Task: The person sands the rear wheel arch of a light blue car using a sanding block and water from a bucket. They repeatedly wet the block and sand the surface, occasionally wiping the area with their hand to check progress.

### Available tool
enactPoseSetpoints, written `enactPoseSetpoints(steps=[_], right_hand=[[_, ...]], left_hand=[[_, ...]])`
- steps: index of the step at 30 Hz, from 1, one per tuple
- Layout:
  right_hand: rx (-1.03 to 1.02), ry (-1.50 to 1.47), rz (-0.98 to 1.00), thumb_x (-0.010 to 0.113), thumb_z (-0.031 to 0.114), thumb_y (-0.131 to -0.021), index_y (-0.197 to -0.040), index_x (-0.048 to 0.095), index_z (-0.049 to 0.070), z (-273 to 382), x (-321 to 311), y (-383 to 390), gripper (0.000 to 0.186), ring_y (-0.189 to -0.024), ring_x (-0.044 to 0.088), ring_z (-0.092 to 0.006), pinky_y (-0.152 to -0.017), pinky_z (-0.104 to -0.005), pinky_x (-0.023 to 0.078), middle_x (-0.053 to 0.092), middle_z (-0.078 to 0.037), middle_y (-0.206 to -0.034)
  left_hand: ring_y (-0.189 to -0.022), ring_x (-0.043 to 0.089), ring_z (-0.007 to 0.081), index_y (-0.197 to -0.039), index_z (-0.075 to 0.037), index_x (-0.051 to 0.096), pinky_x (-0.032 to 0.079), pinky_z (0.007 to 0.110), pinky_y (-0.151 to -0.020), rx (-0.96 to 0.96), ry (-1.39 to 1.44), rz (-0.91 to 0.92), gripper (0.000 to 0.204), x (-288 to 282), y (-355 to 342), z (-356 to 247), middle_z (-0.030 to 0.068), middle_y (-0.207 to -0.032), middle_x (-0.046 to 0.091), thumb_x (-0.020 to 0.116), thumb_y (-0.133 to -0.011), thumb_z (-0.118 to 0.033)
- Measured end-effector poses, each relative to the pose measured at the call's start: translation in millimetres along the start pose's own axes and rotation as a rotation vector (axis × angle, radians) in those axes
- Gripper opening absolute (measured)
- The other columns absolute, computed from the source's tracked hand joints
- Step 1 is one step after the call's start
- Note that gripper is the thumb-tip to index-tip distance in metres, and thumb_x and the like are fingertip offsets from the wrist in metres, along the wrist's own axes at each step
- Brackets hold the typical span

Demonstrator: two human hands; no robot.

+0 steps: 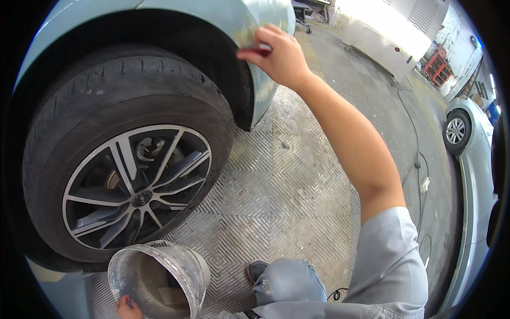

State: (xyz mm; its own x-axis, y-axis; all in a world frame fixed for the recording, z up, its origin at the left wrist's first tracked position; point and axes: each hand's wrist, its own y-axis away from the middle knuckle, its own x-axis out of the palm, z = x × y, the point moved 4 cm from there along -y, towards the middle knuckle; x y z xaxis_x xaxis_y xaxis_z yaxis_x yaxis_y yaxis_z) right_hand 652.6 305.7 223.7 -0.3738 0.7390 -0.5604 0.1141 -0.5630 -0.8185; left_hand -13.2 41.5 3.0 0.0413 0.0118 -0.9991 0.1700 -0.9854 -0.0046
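My right hand (282, 57) is raised against the light blue-green fender (241, 18) of a car, at the rear edge of the wheel arch. Its fingers are closed in a pinch, with something small and pale at the fingertips that I cannot make out. Dull yellowish patches mark the paint beside it. At the lower left, my left hand (129, 310) is closed on the near rim of a stained pale bucket (197, 271). Cloudy liquid and a flat, light-coloured piece lie inside the bucket; most of the left hand is cut off by the picture's edge.
A large black tyre (48, 133) with a spoked alloy wheel (142, 199) fills the left, close behind the bucket. Ridged floor tiles (265, 186) stretch to the right, where a cable (417, 159) runs. Another pale car (478, 175) stands at far right; a white cabinet (388, 37) is farther back.
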Motion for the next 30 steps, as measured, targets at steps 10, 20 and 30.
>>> enactPoseSetpoints(steps=[10, 20, 30], right_hand=[[-0.034, 0.005, -0.006, 0.081, 0.035, -0.072, -0.078, 0.054, 0.004, -2.0, 1.6, 8.1, 0.042, -0.072, 0.057, -0.0319, -0.066, -0.0378, 0.047, 0.058, -0.011, -0.080], [0.105, -0.078, 0.014, 0.081, 0.039, -0.070, -0.088, 0.063, 0.008, 1.4, -5.2, -8.1, 0.040, -0.085, 0.062, -0.0323, -0.075, -0.0394, 0.049, 0.064, -0.011, -0.086], [0.314, -0.149, 0.176, 0.084, 0.038, -0.069, -0.090, 0.063, 0.005, -5.4, -10.2, 8.8, 0.045, -0.072, 0.063, -0.0344, -0.067, -0.0386, 0.051, 0.066, -0.016, -0.077]], left_hand=[[-0.087, 0.065, 0.0372, -0.105, -0.005, 0.068, 0.051, 0.043, -0.077, -0.016, 0.010, 0.009, 0.026, -8.8, 0.2, -11.3, 0.0191, -0.094, 0.069, 0.058, -0.083, -0.016], [-0.086, 0.065, 0.0359, -0.105, -0.007, 0.069, 0.051, 0.043, -0.077, -0.040, -0.015, 0.052, 0.026, -14.6, -0.7, -18.9, 0.0185, -0.094, 0.069, 0.059, -0.083, -0.015], [-0.082, 0.064, 0.0356, -0.105, -0.007, 0.068, 0.051, 0.042, -0.073, -0.069, 0.032, 0.066, 0.025, -9.0, 0.7, -12.0, 0.0175, -0.091, 0.068, 0.059, -0.083, -0.013]])
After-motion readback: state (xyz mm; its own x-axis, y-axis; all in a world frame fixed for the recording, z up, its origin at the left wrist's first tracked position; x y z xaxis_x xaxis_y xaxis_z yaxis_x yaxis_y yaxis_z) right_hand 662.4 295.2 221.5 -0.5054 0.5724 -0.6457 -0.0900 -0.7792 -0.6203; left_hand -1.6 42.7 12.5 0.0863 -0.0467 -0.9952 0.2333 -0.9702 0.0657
